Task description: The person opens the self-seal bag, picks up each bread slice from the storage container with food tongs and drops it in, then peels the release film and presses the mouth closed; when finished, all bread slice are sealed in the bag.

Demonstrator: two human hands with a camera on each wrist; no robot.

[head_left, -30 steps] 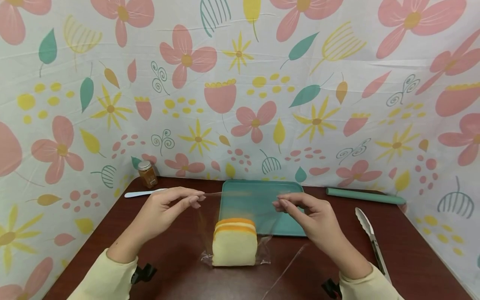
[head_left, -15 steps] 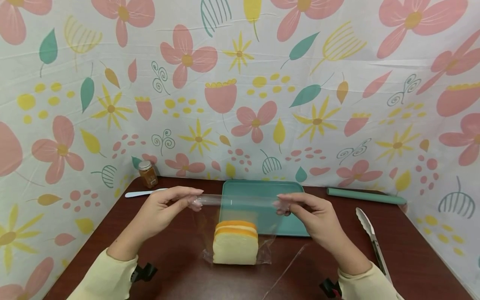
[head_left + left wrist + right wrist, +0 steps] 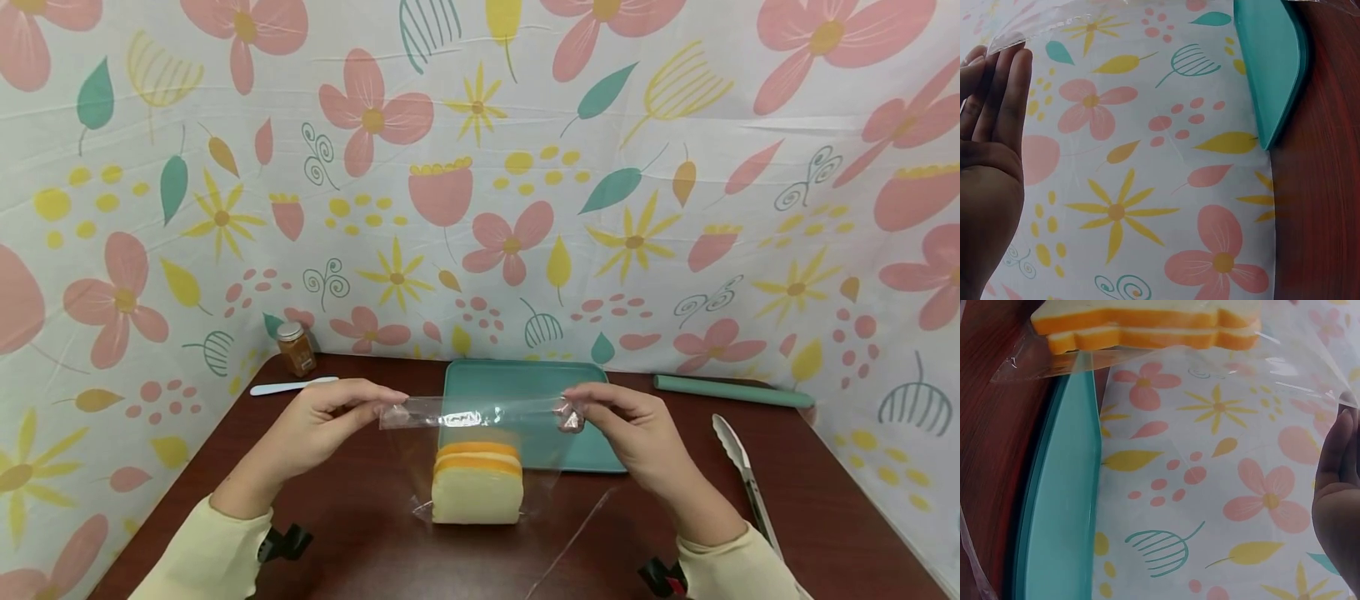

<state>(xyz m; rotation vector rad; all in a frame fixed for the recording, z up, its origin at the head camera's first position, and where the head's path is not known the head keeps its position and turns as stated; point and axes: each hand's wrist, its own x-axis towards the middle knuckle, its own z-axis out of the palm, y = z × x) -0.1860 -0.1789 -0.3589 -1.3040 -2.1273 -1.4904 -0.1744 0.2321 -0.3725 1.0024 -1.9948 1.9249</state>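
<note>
Two slices of bread [image 3: 477, 495] with orange crusts stand upright inside a clear plastic bag [image 3: 420, 467], above the table's middle. My left hand [image 3: 315, 429] pinches the bag's top left corner between thumb and fingers. At the top right corner my right hand [image 3: 637, 429] pinches the film the same way. The bag's top edge runs as a shiny folded strip between both hands. In the right wrist view the bread slices [image 3: 1147, 328] show through the film, near my right hand [image 3: 1338, 456]. The left wrist view shows my left hand [image 3: 997, 125] at the film's edge.
A teal tray [image 3: 525, 372] lies behind the bag. At the back left are a spice jar [image 3: 296, 348] and a pale spreader [image 3: 281, 387]. A green roll [image 3: 731, 392] and metal tongs [image 3: 750, 475] lie right. A thin clear strip [image 3: 573, 537] lies in front.
The bag's top edge has turned from a thin line into a wider folded strip facing me. The bread has shifted slightly right and up. Both hands keep their pinch and have barely moved.
</note>
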